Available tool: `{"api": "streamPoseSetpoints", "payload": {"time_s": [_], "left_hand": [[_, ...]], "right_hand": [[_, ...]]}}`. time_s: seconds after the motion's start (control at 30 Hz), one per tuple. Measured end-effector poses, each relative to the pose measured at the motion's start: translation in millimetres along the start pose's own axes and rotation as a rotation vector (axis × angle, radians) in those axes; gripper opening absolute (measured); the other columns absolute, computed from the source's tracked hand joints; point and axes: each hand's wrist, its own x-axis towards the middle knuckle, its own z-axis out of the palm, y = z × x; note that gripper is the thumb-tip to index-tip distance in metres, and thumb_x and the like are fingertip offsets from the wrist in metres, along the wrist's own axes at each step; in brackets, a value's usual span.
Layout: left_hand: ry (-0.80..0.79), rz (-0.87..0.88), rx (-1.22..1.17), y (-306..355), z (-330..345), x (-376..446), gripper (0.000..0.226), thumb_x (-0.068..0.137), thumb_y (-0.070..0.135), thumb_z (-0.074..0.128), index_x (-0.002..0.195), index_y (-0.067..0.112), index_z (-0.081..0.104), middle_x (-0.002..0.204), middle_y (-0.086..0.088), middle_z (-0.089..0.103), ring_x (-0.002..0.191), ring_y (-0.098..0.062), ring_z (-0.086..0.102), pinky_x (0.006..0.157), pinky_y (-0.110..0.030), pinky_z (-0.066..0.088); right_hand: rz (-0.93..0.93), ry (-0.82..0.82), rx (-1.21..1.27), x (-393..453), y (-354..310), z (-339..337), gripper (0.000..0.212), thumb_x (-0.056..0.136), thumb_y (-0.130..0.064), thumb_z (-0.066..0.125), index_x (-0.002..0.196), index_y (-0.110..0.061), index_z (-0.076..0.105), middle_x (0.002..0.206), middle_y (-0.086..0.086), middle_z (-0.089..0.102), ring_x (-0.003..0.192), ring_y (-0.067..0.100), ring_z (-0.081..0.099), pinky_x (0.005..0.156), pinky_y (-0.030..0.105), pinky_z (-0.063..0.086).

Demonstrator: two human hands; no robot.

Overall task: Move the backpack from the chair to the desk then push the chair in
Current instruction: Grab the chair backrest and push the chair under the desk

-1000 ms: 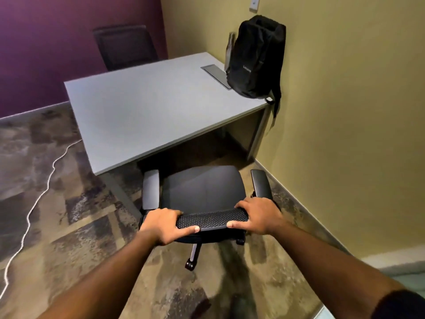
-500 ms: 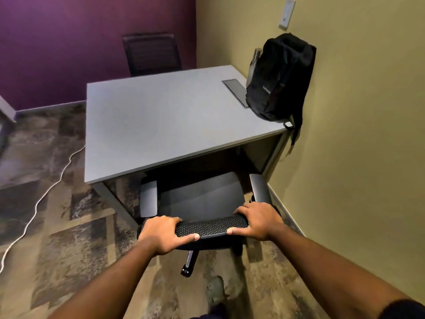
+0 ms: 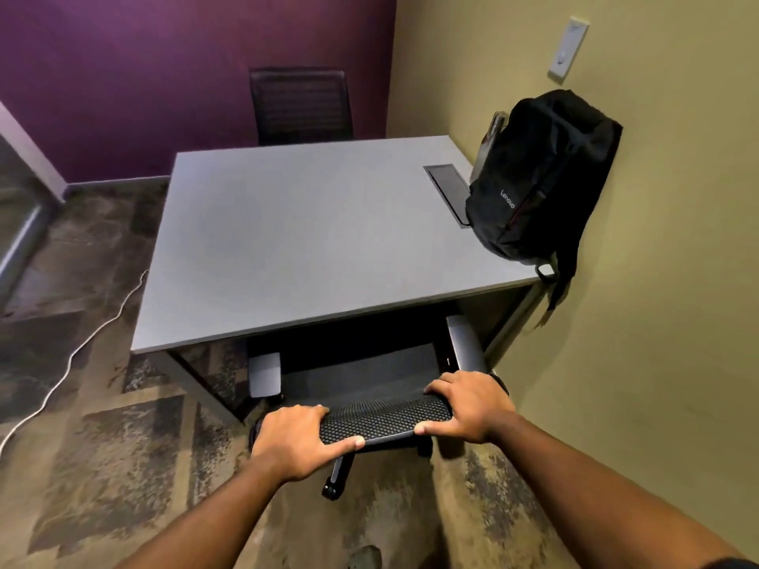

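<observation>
A black backpack [image 3: 538, 178] stands upright on the grey desk [image 3: 295, 240] at its right rear, leaning against the yellow wall, one strap hanging off the desk's edge. The black office chair [image 3: 361, 375] is partly under the desk's near edge; the front of its seat and both armrests are hidden beneath the top. My left hand [image 3: 300, 439] grips the left end of the mesh backrest's top edge. At the backrest's right end my right hand [image 3: 472, 404] is closed over the same edge.
A second dark chair [image 3: 302, 104] stands beyond the desk against the purple wall. A white cable [image 3: 82, 347] snakes over the patterned carpet on the left. The yellow wall [image 3: 657, 363] runs close along the right. A grey cable hatch [image 3: 447, 190] is set into the desk.
The chair has rolled forward under the desk with both hands on its backrest; more of the seat is hidden now. I have stepped closer to the desk.
</observation>
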Motion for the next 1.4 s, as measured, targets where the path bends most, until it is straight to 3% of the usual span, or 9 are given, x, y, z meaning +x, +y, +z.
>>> {"api": "streamPoseSetpoints", "payload": {"time_s": [0.17, 0.53, 0.83, 1.1, 1.4], "left_hand": [[0.008, -0.057, -0.007, 22, -3, 25, 0.11, 0.062, 0.11, 0.013, 0.114, 0.032, 0.07, 0.1, 0.008, 0.075, 0.094, -0.016, 0.07, 0.067, -0.036, 0.048], [-0.052, -0.169, 0.001, 39, -15, 73, 0.118, 0.061, 0.11, 0.012, 0.136, 0.033, 0.062, 0.123, 0.01, 0.072, 0.114, -0.015, 0.066, 0.088, -0.036, 0.054], [-0.032, -0.17, -0.006, 25, -19, 119, 0.109, 0.062, 0.11, 0.018, 0.125, 0.036, 0.067, 0.109, 0.008, 0.075, 0.101, -0.017, 0.069, 0.076, -0.036, 0.05], [-0.098, -0.125, -0.059, -26, -32, 153, 0.115, 0.06, 0.111, 0.021, 0.134, 0.034, 0.063, 0.121, 0.01, 0.072, 0.111, -0.014, 0.067, 0.091, -0.037, 0.053], [-0.097, -0.091, -0.051, -48, -35, 182, 0.108, 0.059, 0.111, 0.022, 0.117, 0.033, 0.07, 0.105, 0.01, 0.074, 0.097, -0.014, 0.068, 0.082, -0.037, 0.053]], "right_hand": [[-0.077, -0.009, -0.012, 28, 39, -9, 0.102, 0.07, -0.109, 0.026, 0.127, -0.034, 0.067, 0.109, -0.008, 0.07, 0.099, 0.02, 0.066, 0.079, 0.041, 0.055], [-0.185, 0.018, -0.01, 82, 87, -18, 0.105, 0.07, -0.11, 0.021, 0.121, -0.032, 0.07, 0.104, -0.007, 0.069, 0.096, 0.021, 0.066, 0.074, 0.038, 0.047], [-0.207, 0.043, 0.032, 130, 107, -20, 0.102, 0.072, -0.109, 0.022, 0.124, -0.034, 0.069, 0.109, -0.01, 0.07, 0.097, 0.016, 0.066, 0.08, 0.038, 0.052], [-0.112, 0.107, 0.042, 162, 84, -14, 0.097, 0.074, -0.107, 0.026, 0.119, -0.034, 0.071, 0.106, -0.011, 0.073, 0.095, 0.015, 0.067, 0.08, 0.039, 0.054], [-0.076, 0.09, 0.059, 188, 84, -21, 0.1, 0.073, -0.108, 0.026, 0.127, -0.037, 0.068, 0.116, -0.014, 0.072, 0.105, 0.013, 0.067, 0.089, 0.036, 0.052]]}}
